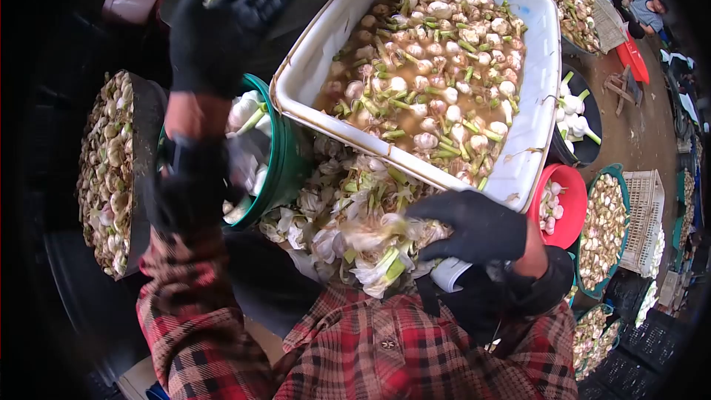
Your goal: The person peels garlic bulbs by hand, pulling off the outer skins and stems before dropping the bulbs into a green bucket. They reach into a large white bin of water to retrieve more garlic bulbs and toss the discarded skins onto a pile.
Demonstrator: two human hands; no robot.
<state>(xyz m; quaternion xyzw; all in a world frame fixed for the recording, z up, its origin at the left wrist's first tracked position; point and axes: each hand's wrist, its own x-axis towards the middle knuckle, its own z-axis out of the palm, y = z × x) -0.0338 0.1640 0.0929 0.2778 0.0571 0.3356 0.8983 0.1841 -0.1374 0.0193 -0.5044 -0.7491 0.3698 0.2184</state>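
Observation:
My left hand [215,33], in a black glove, is raised at the upper left with its fingers spread, holding nothing. Below it stands a green bucket [278,170] with white peeled garlic inside. My right hand [474,227], also gloved in black, is at the near edge of a white tub [548,52]. Its fingertips touch blurred garlic skins [389,244] over a pile of peelings in front of my lap. Garlic bulbs [415,89] with short green stems lie in brownish water in the tub.
A container of garlic [107,170] stands at the left. To the right are a red bowl [574,204], a black bucket of white garlic [574,115], a green basket of garlic [603,233] and a pale crate [643,211]. A person [644,9] is at the upper right.

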